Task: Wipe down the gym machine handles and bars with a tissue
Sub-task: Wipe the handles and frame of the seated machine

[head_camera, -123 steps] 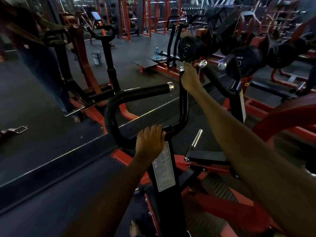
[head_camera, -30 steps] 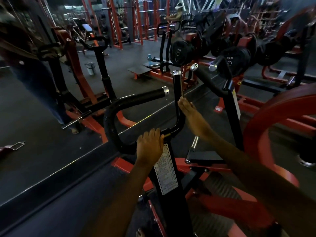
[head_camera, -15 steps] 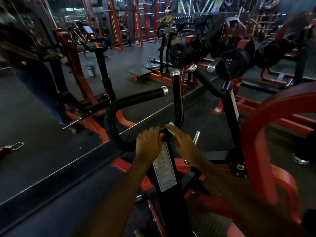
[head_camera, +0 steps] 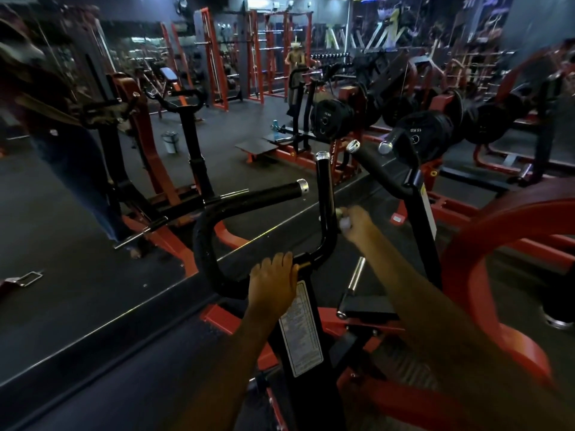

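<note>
Tissue (head_camera: 344,223): small white wad, pinched in the fingers of the right hand (head_camera: 357,223) and pressed against the right side of the upright handle (head_camera: 323,194), about midway up its black shaft; much of the wad is hidden by the fingers.

Upright handle: black tube with a chrome end cap, standing nearly vertical and curving at its base into the machine's central post (head_camera: 306,368).

Curved handle (head_camera: 249,202): black, padded, chrome-capped; loops out to the left of the post and runs back toward the upright handle, its tip just beside it.

Left hand (head_camera: 273,275): fingers curled over the top of the junction where both handles meet the post, gripping it.

Instruction label (head_camera: 300,331): white, printed, fixed on the front of the post just below the left hand; text too small to read.

Second handle pair (head_camera: 373,163): black with chrome caps, on a separate post to the right, apart from both hands.

Red frame arch (head_camera: 466,244): curved, at right, beside the right forearm.

Weight plates (head_camera: 426,132): black, stacked on racks behind.

Floor (head_camera: 93,290): dark rubber, with a pale strip running diagonally.

Bucket (head_camera: 170,142): small, pale, on the floor in the far left background.
</note>
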The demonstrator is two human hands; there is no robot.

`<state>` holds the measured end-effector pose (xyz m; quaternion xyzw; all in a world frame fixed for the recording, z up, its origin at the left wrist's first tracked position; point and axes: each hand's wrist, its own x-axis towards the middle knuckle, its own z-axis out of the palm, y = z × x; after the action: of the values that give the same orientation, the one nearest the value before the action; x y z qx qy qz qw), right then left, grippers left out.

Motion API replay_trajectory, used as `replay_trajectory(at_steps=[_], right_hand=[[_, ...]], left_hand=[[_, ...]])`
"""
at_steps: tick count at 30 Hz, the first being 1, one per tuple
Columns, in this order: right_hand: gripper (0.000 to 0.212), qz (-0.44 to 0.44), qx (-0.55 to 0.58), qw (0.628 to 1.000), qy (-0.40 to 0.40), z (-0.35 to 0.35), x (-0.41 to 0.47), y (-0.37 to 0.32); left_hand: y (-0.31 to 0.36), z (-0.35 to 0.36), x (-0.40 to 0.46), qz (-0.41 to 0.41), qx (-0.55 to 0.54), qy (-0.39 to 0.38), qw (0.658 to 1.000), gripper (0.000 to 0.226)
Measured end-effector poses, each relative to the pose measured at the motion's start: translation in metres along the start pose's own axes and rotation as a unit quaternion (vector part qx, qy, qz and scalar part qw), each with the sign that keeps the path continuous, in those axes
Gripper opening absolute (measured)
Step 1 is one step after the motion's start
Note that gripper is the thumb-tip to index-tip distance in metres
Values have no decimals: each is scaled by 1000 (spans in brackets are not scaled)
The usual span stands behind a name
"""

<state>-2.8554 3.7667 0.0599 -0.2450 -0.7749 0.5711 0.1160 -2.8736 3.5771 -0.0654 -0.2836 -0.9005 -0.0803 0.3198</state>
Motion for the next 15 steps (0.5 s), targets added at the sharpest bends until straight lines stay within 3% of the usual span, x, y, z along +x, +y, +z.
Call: replay_trajectory(at_steps=[3,8,10,12,15], right_hand=[[24,-23,1,994,105,-11,67,-25],[22,-97,-71,984,129,0,101,-60],[29,-193,-140,961,138,11,88,-50],[38,-297,-217,925,99,19,81,-19],[40,-327,-290,899,-35,21,80,26]], left_hand=[[0,3,0,5,9,7,1000,46],[2,2,1,8,7,20,1000,42],[2,2,1,10,3,16,1000,41],[1,3,0,10,0,8,1000,41],[2,-1,2,9,-12,-4,1000,42]])
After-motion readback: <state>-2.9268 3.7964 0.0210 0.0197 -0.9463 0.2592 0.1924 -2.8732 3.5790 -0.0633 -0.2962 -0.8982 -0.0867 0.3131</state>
